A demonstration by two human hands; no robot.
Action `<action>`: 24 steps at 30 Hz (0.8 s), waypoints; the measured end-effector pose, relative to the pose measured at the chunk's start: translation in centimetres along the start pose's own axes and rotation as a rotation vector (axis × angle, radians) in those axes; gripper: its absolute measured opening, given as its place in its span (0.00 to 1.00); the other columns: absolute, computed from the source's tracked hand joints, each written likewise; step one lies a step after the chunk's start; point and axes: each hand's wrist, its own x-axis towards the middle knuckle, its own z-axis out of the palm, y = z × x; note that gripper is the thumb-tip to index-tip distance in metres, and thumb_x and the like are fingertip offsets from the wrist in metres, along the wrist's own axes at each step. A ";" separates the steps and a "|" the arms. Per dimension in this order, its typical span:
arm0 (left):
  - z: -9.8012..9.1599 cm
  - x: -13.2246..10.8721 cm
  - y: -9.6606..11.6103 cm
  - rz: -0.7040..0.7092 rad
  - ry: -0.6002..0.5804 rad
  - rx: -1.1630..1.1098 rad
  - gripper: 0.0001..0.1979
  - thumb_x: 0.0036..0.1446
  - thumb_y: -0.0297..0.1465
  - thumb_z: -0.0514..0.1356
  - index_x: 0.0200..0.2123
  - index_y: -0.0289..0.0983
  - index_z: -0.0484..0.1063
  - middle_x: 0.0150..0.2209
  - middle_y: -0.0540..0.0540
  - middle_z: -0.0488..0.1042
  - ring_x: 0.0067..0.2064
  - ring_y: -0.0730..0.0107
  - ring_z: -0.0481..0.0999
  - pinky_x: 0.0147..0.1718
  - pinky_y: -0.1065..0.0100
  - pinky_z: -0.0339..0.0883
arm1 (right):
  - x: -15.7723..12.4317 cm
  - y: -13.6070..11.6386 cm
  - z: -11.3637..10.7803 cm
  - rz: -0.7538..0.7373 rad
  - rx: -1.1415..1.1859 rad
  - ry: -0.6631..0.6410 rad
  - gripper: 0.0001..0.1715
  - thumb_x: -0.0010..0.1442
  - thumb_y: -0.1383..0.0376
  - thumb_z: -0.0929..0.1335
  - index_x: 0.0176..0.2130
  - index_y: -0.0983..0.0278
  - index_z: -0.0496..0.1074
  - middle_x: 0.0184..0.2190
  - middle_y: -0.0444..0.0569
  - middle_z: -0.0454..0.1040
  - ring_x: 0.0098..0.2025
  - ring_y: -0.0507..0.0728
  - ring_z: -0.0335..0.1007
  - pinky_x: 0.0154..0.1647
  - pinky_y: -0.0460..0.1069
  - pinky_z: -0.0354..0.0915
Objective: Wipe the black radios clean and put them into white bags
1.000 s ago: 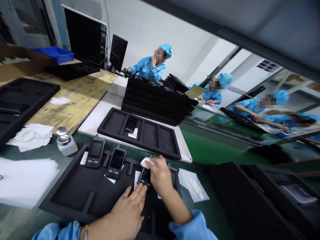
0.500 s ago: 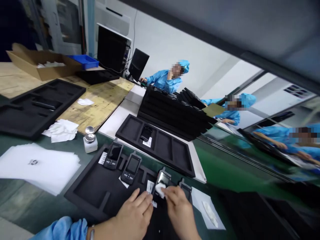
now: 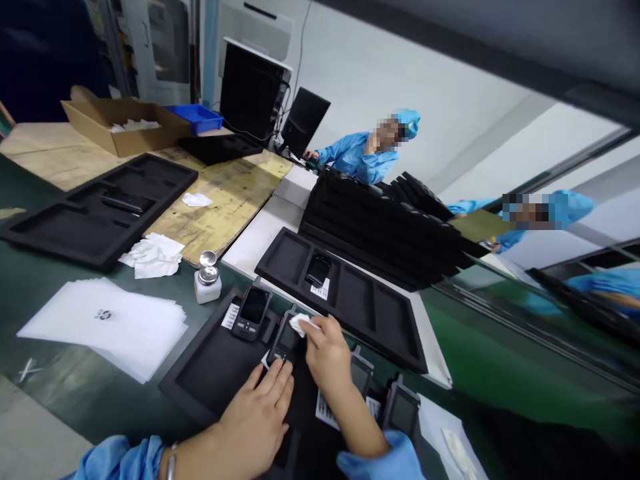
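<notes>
Pinching a soft, crumpled white wipe between the thumb and fingers of the right hand, over the screen of a dark, oblong handset. Laying the left hand with fingers nearly straight and close together on the handset's near end, by the small keys. Perhaps touching the glass with the wipe, though hard to tell behind the knuckles. Below both hands, seeing a matte black foam tray, thick-rimmed and angular. Just left of the grip, meeting a matching hard-cased handset beside a barcoded label; rightward, past the wrist, two more handsets. Beyond the fingertips, running into the raised edge of a second foam tray with shallow rectangular pockets. Having open room over the foam floor left of the left hand; hemmed in more on the right by handsets along the rim.
</notes>
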 end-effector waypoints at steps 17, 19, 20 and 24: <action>0.2 0.3 -0.7 0.082 -0.001 -0.038 0.28 0.69 0.39 0.46 0.65 0.27 0.58 0.67 0.35 0.57 0.67 0.53 0.56 0.62 0.53 0.50 | 0.3 -1.0 0.6 -0.003 -0.056 0.010 0.20 0.61 0.75 0.60 0.42 0.60 0.77 0.36 0.50 0.71 0.38 0.57 0.69 0.56 0.64 0.65; 0.2 0.1 -0.7 0.063 -0.002 -0.056 0.26 0.68 0.40 0.49 0.62 0.30 0.64 0.64 0.36 0.63 0.66 0.52 0.58 0.62 0.53 0.50 | 0.5 -2.0 0.5 -0.038 -0.033 -0.030 0.19 0.61 0.74 0.61 0.41 0.60 0.77 0.35 0.50 0.72 0.37 0.57 0.69 0.56 0.63 0.65; 0.1 0.0 -0.9 0.075 0.005 -0.065 0.25 0.67 0.41 0.51 0.60 0.31 0.67 0.61 0.37 0.67 0.65 0.53 0.60 0.63 0.54 0.50 | 0.5 -2.5 0.3 -0.070 0.014 -0.093 0.19 0.60 0.74 0.61 0.40 0.59 0.77 0.33 0.48 0.71 0.34 0.56 0.69 0.56 0.63 0.65; -1.4 -1.2 -2.2 0.090 0.156 -0.069 0.20 0.67 0.37 0.52 0.57 0.37 0.70 0.59 0.42 0.71 0.60 0.59 0.67 0.65 0.57 0.49 | 1.6 -2.7 -0.6 -0.021 0.152 -0.177 0.20 0.61 0.74 0.60 0.39 0.58 0.78 0.30 0.48 0.71 0.31 0.54 0.69 0.41 0.53 0.72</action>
